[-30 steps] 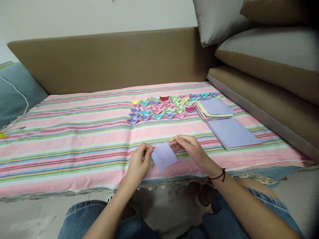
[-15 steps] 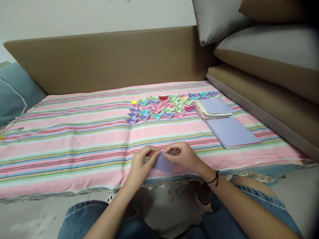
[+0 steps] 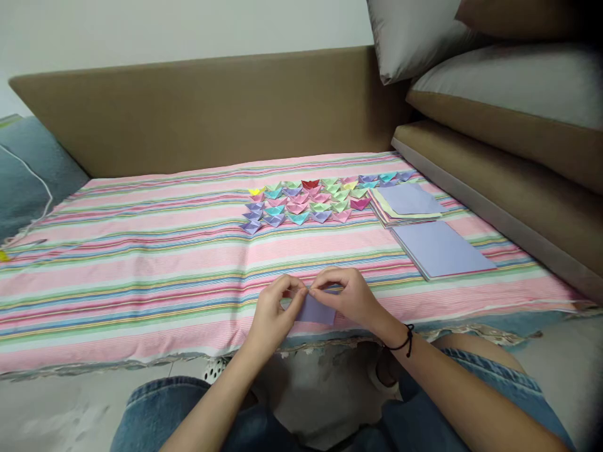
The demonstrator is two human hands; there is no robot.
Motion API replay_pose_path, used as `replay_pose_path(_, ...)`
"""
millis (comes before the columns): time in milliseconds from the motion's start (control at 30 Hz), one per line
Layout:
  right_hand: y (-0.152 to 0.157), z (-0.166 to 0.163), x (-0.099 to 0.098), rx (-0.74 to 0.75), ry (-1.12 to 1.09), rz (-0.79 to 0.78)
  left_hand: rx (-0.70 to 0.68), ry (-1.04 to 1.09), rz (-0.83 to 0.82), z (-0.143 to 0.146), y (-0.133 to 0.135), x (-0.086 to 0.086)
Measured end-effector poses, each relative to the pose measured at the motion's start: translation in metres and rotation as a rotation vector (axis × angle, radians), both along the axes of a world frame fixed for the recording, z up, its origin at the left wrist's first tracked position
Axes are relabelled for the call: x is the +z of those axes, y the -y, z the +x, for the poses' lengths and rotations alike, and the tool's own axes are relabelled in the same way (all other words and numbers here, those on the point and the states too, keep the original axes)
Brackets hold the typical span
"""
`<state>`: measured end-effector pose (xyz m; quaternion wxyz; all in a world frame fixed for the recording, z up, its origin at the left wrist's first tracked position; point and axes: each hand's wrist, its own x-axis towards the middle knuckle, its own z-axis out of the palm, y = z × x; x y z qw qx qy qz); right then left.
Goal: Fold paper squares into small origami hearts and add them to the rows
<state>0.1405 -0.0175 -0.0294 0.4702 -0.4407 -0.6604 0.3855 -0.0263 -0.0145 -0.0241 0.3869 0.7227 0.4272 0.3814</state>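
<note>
A small purple sheet of paper [image 3: 316, 310] is held at the front edge of the striped cloth, its near part facing me. My left hand [image 3: 279, 307] pinches its upper left edge between thumb and fingers. Right beside it, my right hand [image 3: 346, 294] pinches the same upper edge, with the fingertips of both hands almost touching. The far side of the paper is hidden behind my fingers. Beyond my hands, several folded paper boats [image 3: 298, 208] in many colours stand in rows.
Right of the boats lie a fanned stack of coloured paper [image 3: 409, 199] and a neater purple-topped stack [image 3: 443, 249]. Large cushions [image 3: 490, 157] are piled along the right. A brown backrest [image 3: 211, 116] closes the far side. A white cable [image 3: 40, 179] lies at far left.
The purple paper has turned slightly, and its lower edge now lies more level. Both hands have drawn closer together at its top edge, the left one shifting a little right.
</note>
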Motion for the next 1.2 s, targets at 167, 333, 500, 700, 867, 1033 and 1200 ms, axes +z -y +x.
replay_pose_path(167,-0.006,0.012,0.002,-0.016,-0.042,-0.023,0.115,0.070,0.015,-0.008,-0.006,0.002)
replay_pose_path(333,-0.010,0.020,0.006,-0.009,-0.108,-0.107,0.148,0.158,-0.064,-0.010,-0.011,0.002)
replay_pose_path(500,-0.012,0.029,0.008,-0.134,-0.197,-0.180,0.296,0.335,-0.217,-0.015,-0.014,0.002)
replay_pose_path(700,-0.008,0.017,0.000,0.017,-0.339,-0.361,0.360,0.444,-0.304,-0.017,-0.016,-0.001)
replay_pose_path(867,-0.009,0.005,-0.009,-0.029,-0.321,-0.368,0.279,0.486,-0.305,-0.007,-0.010,0.000)
replay_pose_path(1033,-0.011,0.008,-0.006,-0.118,-0.361,-0.337,0.148,0.501,-0.395,-0.001,-0.007,-0.003)
replay_pose_path(1200,-0.010,0.006,-0.003,-0.046,-0.541,-0.421,0.169,0.508,-0.316,-0.004,-0.008,-0.007)
